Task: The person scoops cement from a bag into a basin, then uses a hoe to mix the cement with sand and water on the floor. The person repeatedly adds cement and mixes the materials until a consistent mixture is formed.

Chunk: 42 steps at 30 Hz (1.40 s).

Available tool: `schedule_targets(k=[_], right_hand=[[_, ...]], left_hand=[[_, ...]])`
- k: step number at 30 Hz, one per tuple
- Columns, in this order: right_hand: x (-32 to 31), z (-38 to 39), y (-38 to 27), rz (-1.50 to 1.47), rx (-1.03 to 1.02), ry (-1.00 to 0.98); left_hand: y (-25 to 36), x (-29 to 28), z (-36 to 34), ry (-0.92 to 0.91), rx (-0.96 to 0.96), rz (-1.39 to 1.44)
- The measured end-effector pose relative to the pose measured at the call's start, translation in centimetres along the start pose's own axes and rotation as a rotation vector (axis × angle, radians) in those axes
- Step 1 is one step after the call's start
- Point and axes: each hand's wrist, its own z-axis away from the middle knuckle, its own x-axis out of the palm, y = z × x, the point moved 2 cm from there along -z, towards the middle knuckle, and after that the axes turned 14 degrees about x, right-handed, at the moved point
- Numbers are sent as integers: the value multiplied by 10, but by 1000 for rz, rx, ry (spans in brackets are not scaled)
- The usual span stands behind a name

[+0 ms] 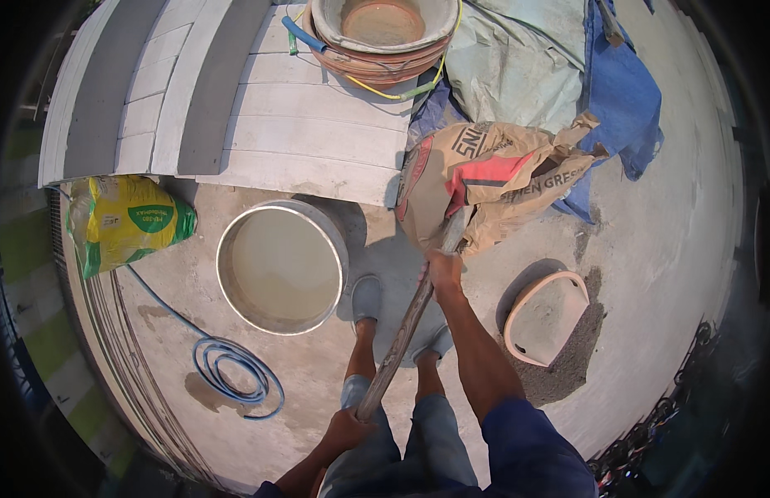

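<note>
The round metal tub [279, 267] stood on the concrete floor [650, 216], filled nearly to its rim with pale, cloudy liquid. To the right a tipped pink basin [544, 317] lay on its side against a small heap of grey grit [580, 353], its inside dusted grey. At the top, a stack of clay-coloured bowls [383, 33] sat on the grey planks [310, 141], the top one empty.

There were two sacks: one torn brown paper sack [493, 178] lying open ahead, one yellow-and-green bag [124, 220] at the left edge. One blue hose [231, 369] lay coiled beside the tub.

The right hand [443, 270] was closed around the long wooden handle [406, 332] near its upper part, the grip clamped on it; the left hand [348, 430] gripped its lower end the same way. The handle's far end ran into the mouth of the paper sack, hidden there.

The two feet stood just beside the tub. Bare floor lay open to the right beyond the basin; the left edge dropped off past the hose.
</note>
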Motion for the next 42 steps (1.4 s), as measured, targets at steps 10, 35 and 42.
schedule_targets(k=[10, 35, 42], right_hand=[[-8, 21, 4, 89, 18, -84], [-67, 161, -115, -392, 181, -513], [-78, 176, -144, -430, 60, -550]], left_hand=[[76, 1, 64, -55, -149, 147], [396, -108, 256, -221, 793, 392], [454, -119, 260, -183, 842, 344]])
